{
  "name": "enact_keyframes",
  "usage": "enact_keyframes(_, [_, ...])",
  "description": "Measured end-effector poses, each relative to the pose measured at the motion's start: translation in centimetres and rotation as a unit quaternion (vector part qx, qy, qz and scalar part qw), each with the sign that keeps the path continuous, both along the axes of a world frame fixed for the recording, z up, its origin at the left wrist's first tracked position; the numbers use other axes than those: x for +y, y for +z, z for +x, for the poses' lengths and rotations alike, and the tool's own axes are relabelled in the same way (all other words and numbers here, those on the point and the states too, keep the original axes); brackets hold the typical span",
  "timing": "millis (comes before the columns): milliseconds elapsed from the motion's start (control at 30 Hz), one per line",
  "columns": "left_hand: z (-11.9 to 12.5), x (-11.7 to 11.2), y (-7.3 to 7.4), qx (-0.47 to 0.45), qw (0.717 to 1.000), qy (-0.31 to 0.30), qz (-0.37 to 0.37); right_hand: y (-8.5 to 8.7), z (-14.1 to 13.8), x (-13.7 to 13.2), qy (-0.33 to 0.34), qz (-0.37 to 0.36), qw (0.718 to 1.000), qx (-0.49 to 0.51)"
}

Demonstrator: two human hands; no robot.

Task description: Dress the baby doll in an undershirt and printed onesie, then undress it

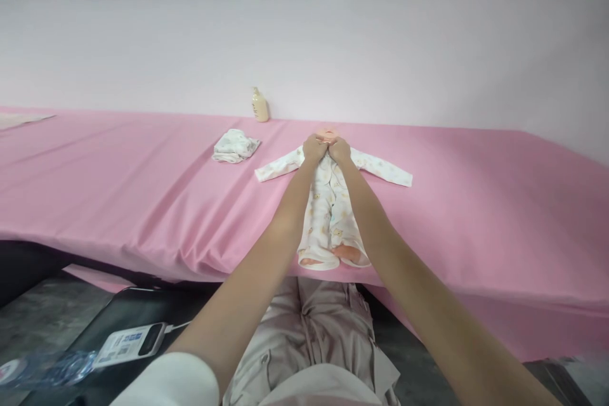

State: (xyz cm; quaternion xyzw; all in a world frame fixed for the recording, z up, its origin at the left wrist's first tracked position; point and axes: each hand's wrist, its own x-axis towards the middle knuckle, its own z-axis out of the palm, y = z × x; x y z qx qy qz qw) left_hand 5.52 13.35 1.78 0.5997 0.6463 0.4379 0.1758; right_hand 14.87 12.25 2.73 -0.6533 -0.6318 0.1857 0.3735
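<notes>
A baby doll lies on its back on the pink cloth, head toward the wall, dressed in a white patterned baby romper. The sleeves stretch out to both sides, and the doll's feet show at the leg openings. At the neckline, my left hand is closed with its fingers on the collar. Right beside it, my right hand is closed on the other side of the collar. My fingers hide the exact spot they pinch. A folded white patterned cloth lies to the left of the doll.
A cream pump bottle stands against the white wall. The pink tablecloth hangs over the table's front edge. Below left, a black seat carries a white device with a cable and a clear plastic bottle.
</notes>
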Motion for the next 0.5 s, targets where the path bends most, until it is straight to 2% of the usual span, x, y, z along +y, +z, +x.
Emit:
enact_keyframes(167, [0.0,0.5,-0.2,0.001,1.000,0.024,-0.006,0.5,-0.2,0.0,-0.022,0.000,0.999,-0.032])
enact_keyframes(233, [-0.1,0.6,-0.3,-0.011,0.999,0.029,-0.014,0.7,-0.1,0.2,-0.003,-0.010,1.000,0.006])
enact_keyframes(367, [-0.5,0.5,-0.2,-0.030,0.999,0.021,-0.026,1.0,0.4,0.5,0.053,-0.085,0.987,0.129])
enact_keyframes(500, [-0.3,0.1,-0.2,-0.034,0.999,0.019,-0.019,1.2,0.9,0.4,0.074,-0.120,0.974,0.180])
